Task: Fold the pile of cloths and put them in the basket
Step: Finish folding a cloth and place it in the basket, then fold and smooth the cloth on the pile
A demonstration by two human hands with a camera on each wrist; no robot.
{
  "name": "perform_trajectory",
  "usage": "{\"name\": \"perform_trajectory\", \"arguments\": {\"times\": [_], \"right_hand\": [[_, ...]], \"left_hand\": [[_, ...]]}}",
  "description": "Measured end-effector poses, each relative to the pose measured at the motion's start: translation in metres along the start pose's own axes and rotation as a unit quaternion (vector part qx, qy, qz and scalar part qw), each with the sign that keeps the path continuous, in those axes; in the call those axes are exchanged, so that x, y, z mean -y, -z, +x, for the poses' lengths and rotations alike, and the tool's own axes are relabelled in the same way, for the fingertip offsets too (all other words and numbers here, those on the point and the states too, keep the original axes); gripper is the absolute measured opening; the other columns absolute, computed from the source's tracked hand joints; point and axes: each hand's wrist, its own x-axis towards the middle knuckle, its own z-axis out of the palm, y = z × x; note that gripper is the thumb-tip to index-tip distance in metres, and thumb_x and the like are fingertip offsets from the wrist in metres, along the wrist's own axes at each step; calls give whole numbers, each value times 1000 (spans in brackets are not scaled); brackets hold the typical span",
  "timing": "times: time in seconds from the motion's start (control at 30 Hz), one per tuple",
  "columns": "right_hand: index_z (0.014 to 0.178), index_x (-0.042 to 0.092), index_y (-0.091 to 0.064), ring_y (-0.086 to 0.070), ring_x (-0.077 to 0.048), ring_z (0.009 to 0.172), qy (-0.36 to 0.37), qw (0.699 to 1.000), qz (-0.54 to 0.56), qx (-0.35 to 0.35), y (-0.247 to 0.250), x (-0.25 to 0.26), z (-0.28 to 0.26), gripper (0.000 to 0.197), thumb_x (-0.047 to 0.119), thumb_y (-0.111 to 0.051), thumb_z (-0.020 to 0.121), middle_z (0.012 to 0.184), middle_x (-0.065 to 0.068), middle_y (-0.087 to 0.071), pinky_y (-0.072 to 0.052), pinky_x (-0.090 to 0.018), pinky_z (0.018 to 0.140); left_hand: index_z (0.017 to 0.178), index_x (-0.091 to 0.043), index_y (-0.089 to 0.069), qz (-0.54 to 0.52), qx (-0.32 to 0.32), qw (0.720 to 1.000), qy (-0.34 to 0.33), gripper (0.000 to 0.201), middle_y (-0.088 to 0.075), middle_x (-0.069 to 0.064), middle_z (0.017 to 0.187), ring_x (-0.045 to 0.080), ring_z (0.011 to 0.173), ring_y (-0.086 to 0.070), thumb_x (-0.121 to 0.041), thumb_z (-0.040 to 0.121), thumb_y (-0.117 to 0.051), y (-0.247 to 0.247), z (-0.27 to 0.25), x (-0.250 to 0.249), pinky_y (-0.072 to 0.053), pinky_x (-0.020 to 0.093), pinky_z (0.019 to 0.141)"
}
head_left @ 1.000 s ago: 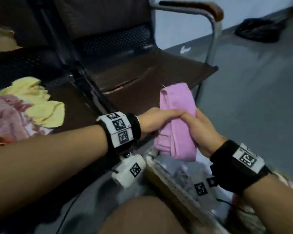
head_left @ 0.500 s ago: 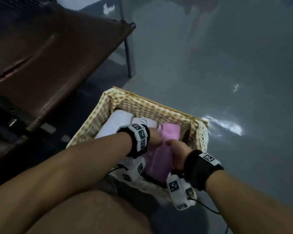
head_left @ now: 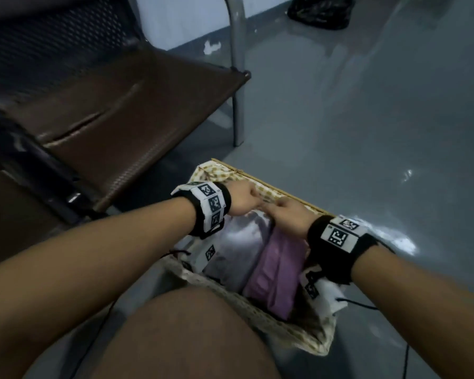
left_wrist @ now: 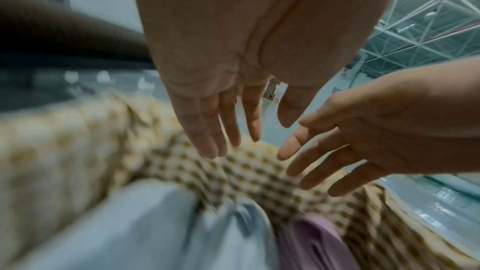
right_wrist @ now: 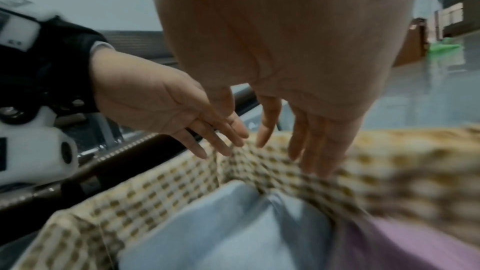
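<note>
The basket (head_left: 285,333), lined with yellow checked fabric, stands on the floor by my knee. Inside it a folded pink cloth (head_left: 279,272) lies on the right, beside a folded pale white cloth (head_left: 238,242). My left hand (head_left: 244,199) and right hand (head_left: 288,217) hover close together over the basket's far end. In the left wrist view the left hand (left_wrist: 246,120) has straight fingers and holds nothing, above the lining (left_wrist: 246,171). The right wrist view shows the right hand (right_wrist: 298,126) likewise open, with the white cloth (right_wrist: 221,233) and pink cloth (right_wrist: 402,249) below it.
A brown chair seat (head_left: 121,119) with a metal leg (head_left: 237,105) stands left of the basket. My bare knee (head_left: 189,337) is in front of it. Grey floor spreads to the right, with a dark bag (head_left: 320,9) far back.
Both hands carried the pink cloth from above the chair down into the basket, let it go, and now hover open near the far rim.
</note>
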Motion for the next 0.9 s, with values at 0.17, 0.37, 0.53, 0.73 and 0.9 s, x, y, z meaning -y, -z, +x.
{"name": "perform_trajectory", "arguments": {"times": [0.17, 0.37, 0.53, 0.73, 0.9], "right_hand": [[93, 6, -69, -58, -22, 83, 149, 988, -17, 28, -4, 112, 1, 34, 32, -49, 101, 87, -8, -64, -41, -30, 68], [87, 23, -64, -68, -27, 87, 292, 948, -35, 120, -64, 264, 11, 17, 38, -58, 84, 91, -8, -73, -53, -53, 94], [85, 23, -67, -71, -30, 88, 384, 899, -93, 191, -154, 376, -13, 10, 27, -61, 92, 91, -8, -74, -55, -55, 92], [101, 15, -72, -66, -23, 87, 472, 816, -246, 226, -267, 453, -62, 18, 27, -61, 94, 88, -3, -74, -51, -30, 81], [114, 9, -72, -65, -30, 104, 482, 777, -313, 257, -339, 463, -90, 34, 35, -60, 96, 111, -12, -73, -52, -37, 92]], "left_hand": [[116, -23, -68, 32, -140, 990, -8, 25, -70, 1, 118, 20, 110, -62, -30, 94, -58, 87, -78, 43, -44, 25, 87], [112, -28, -67, 34, -238, 967, 85, 22, -69, -5, 110, 15, 101, -61, -34, 93, -59, 154, -209, 139, -49, 30, 88], [113, -26, -66, 62, -282, 938, 193, 24, -71, -1, 110, 19, 101, -64, -35, 93, -58, 155, -315, 227, -48, 28, 83], [127, -20, -58, 76, -225, 904, 355, 41, -65, 8, 124, 28, 112, -60, -41, 92, -56, 107, -419, 331, -47, 32, 89], [142, -38, -40, 118, -167, 846, 492, 68, -42, 5, 150, 36, 140, -32, -59, 80, -59, 73, -481, 386, -30, 50, 112]]}}
